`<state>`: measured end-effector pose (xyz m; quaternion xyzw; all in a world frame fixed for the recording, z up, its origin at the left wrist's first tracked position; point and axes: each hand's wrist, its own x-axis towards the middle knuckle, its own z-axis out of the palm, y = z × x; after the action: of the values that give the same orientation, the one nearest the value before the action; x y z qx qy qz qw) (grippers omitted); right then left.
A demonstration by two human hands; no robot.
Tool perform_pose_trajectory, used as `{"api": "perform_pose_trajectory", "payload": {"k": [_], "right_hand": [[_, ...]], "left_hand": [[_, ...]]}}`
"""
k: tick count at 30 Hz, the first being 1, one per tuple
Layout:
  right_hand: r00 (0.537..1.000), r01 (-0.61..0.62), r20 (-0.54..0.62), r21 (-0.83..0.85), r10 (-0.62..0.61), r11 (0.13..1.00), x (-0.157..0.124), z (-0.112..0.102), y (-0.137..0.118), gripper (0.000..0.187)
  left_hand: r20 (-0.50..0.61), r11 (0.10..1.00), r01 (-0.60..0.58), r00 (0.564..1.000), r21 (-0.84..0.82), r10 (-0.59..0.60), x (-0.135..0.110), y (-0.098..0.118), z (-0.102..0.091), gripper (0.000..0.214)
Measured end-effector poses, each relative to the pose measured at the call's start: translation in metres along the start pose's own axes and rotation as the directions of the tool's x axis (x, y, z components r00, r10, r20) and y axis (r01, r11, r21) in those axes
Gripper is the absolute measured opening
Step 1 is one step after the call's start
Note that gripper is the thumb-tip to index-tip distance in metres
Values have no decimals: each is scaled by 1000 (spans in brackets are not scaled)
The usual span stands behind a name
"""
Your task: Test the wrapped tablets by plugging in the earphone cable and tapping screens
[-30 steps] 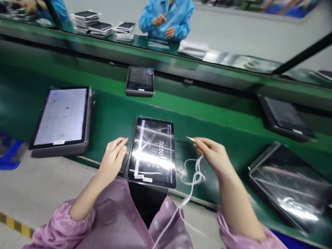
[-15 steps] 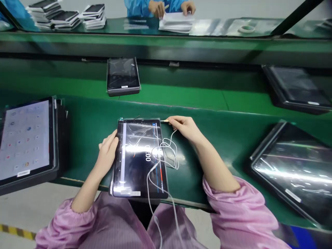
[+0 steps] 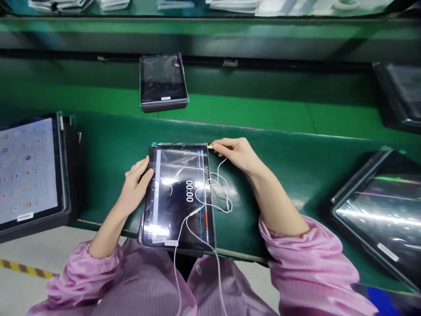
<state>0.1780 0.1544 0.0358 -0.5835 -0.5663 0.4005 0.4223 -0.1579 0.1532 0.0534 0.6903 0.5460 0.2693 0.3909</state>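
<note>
Pinching a small plug (image 3: 210,147) between thumb and fingertips, the right hand (image 3: 235,153) held it at the upper right corner of the tablet (image 3: 179,197), touching or just beside the edge; which was unclear. The tablet lay at frame centre on the green bench (image 3: 296,166), long axis running bottom to top, near end at the bench's front edge. The left hand (image 3: 134,188) clasped its left edge, thumb on the glass. White cable (image 3: 210,193) looped across the screen, with open bench to its right.

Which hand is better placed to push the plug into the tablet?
Probably the right hand: it pinches the plug at the tablet's top right corner; left hand rests on the left edge.
</note>
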Motion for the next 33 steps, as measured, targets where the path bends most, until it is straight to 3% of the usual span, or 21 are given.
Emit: {"api": "perform_pose_trajectory", "payload": {"k": [7, 10, 12, 14, 18, 20, 23, 27, 30, 33], "right_hand": [[1000, 28, -1, -126, -29, 992, 3, 1, 11, 36], [980, 169, -47, -302, -192, 938, -9, 6, 0, 31], [932, 303, -62, -412, -358, 859, -32, 12, -20, 33], [885, 435, 46, -432, -463, 790, -67, 19, -45, 38], [784, 606, 428, -378, -449, 700, -134, 37, -80, 32], [769, 629, 465, -425, -439, 651, -150, 45, -82, 28], [777, 629, 412, -511, -475, 586, -155, 50, -76, 23], [773, 634, 349, -478, -530, 608, -159, 48, -76, 23], [773, 634, 324, -402, -545, 660, -169, 49, -84, 37], [825, 561, 309, -347, -473, 752, -180, 52, -96, 56]], "left_hand": [[40, 994, 5, 999, -108, -1, 7, -6, -2, 58], [102, 995, 25, 995, -95, -15, 11, -10, -5, 58], [144, 999, 33, 989, -42, -26, 11, -12, -5, 58], [168, 1000, 16, 986, 0, -15, 11, -14, -5, 61], [184, 1000, -13, 983, 14, 11, 8, -16, -3, 64], [186, 1000, -30, 982, 7, 28, 8, -15, -3, 68], [195, 999, -40, 980, 27, 34, 6, -14, -3, 75], [192, 996, -62, 980, 68, 48, 3, -12, -1, 77], [161, 994, -75, 985, 85, 61, 1, -12, 2, 77], [158, 994, -64, 986, 94, 49, -2, -11, 2, 71]]}}
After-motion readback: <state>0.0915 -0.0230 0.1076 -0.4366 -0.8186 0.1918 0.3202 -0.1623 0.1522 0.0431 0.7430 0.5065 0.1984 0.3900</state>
